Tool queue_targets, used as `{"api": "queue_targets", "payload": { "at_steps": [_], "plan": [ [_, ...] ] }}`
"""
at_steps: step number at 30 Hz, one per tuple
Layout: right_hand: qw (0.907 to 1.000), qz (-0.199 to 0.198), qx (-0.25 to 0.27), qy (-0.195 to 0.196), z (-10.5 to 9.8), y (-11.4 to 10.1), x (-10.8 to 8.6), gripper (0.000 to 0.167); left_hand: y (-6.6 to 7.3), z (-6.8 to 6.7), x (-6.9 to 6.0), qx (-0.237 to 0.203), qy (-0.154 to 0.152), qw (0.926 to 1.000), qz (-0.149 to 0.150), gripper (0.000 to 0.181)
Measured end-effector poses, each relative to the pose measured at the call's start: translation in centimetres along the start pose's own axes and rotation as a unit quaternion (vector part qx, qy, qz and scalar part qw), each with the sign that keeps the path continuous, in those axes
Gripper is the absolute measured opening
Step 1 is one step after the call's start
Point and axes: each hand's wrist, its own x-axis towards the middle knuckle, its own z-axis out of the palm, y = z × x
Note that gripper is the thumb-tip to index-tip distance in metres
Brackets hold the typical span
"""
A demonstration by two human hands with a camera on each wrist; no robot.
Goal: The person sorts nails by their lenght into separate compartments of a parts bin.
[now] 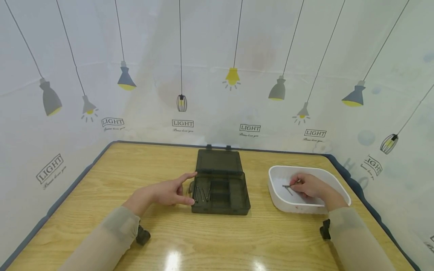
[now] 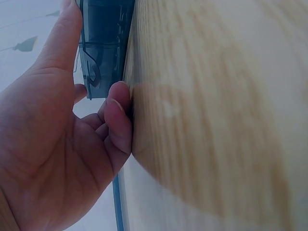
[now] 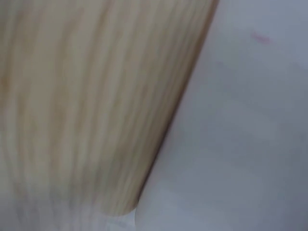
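Fastener [image 1: 286, 186] pinched by your right grip [image 1: 307, 187] points lengthwise toward the case [image 1: 222, 209]; left grip [image 1: 167, 191] spread beside it, counter [image 1: 200, 241] below, wall [image 1: 207, 82] behind.

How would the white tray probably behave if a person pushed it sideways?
The white tray is probably stiff, since its walls stand without sagging. Being low and wide, it would likely slide across the table rather than tip.

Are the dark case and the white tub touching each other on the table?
Apart. The head view shows a strip of wooden tabletop between the dark case and the white tub.
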Motion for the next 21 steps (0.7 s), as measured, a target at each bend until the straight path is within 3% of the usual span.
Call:
{"api": "queue_targets", "payload": {
  "at_steps": [21],
  "plan": [
    [0.9999, -0.012, -0.011, -0.003, 0.17, 0.02, 0.09, 0.006, -0.22, 0.05, 0.13, -0.002, 0.003, 1.0, -0.008, 0.105]
  ]
}}
